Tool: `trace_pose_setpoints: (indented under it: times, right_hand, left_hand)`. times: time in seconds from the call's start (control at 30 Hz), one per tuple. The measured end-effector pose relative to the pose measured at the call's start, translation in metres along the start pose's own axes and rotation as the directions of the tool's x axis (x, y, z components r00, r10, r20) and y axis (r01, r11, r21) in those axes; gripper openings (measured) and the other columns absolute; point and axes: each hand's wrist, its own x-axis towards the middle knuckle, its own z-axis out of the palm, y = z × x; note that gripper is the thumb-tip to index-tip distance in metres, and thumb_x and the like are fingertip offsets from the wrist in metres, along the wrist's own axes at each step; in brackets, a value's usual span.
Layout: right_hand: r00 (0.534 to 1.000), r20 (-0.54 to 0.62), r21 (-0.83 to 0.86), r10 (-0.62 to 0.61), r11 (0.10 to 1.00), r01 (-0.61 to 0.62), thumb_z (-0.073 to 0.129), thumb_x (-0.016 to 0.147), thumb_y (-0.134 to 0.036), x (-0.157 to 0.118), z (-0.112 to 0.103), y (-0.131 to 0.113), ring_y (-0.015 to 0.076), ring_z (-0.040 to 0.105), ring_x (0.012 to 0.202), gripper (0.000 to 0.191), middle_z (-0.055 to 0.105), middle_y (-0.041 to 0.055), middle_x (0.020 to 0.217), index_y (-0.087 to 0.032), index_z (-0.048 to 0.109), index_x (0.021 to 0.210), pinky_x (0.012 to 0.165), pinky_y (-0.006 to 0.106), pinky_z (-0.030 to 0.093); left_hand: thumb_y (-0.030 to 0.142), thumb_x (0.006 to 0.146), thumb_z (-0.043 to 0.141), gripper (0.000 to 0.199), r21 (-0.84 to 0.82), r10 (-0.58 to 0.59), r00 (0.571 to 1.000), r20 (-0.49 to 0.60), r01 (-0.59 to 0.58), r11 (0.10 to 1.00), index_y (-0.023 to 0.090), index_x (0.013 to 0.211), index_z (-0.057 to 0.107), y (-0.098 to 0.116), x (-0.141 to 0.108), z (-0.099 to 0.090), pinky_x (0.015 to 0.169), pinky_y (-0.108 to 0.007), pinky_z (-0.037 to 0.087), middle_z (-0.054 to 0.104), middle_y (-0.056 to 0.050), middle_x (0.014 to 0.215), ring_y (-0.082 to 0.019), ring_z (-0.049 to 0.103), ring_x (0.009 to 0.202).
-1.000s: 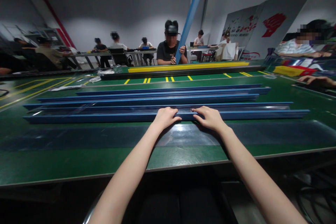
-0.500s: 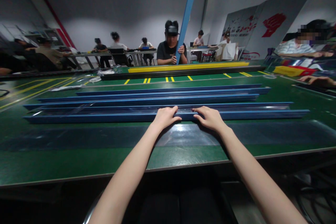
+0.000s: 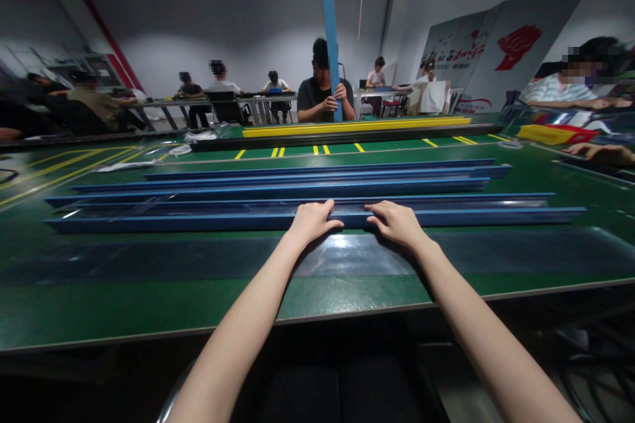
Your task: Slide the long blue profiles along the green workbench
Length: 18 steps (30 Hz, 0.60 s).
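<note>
Both my hands are on the nearest long blue channel (image 3: 173, 222), which lies crosswise on the green table. My left hand (image 3: 313, 219) grips its near wall left of the middle, thumb on the outer side and fingers over the top edge. A short gap to the right, my right hand (image 3: 394, 220) grips the same wall in the same way, fingertips inside the channel. A clear plastic strip (image 3: 198, 258) lies flat between the channel and the table's front edge, under my wrists. More blue channels (image 3: 426, 185) lie parallel just behind.
Farther back on the green table (image 3: 238, 307) lie a yellow bar (image 3: 357, 125) and a black bar (image 3: 377, 135). Across from me a person (image 3: 312, 102) holds a long blue piece (image 3: 329, 20) upright. At the right, a co-worker's hand (image 3: 602, 153) rests near a yellow-and-red tray (image 3: 550, 134).
The upright blue piece held by the person opposite has swung left and stands nearly vertical. My hands and the channel under them have stayed in place.
</note>
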Motion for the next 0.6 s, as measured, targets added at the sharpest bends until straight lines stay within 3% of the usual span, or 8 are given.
trace_pose_setpoints:
  times: [0.2,0.6]
  right_hand:
    - [1.000,-0.003,0.008,-0.005,1.000,0.005,0.043,0.085,-0.032,0.0010,0.0023,0.0017,0.0187,0.058,0.101,0.034,0.063,0.0063,0.111,-0.019,0.062,0.110,0.079,0.028,0.044]
    - [1.000,-0.004,0.013,-0.005,1.000,0.005,0.045,0.084,-0.032,0.0003,0.0016,0.0005,0.0190,0.057,0.101,0.033,0.064,0.0065,0.111,-0.019,0.062,0.109,0.079,0.027,0.043]
  left_hand:
    - [0.058,0.076,0.051,0.039,0.011,-0.030,0.999,0.023,0.030,0.999,0.022,0.091,0.054,0.0004,0.0010,-0.0002,0.064,-0.024,0.040,0.068,-0.005,0.083,-0.021,0.063,0.081]
    - [0.053,0.079,0.051,0.035,0.021,0.053,0.998,-0.034,-0.053,0.998,0.020,0.090,0.052,-0.0006,-0.0016,0.0033,0.060,-0.024,0.039,0.067,-0.004,0.089,-0.021,0.063,0.083]
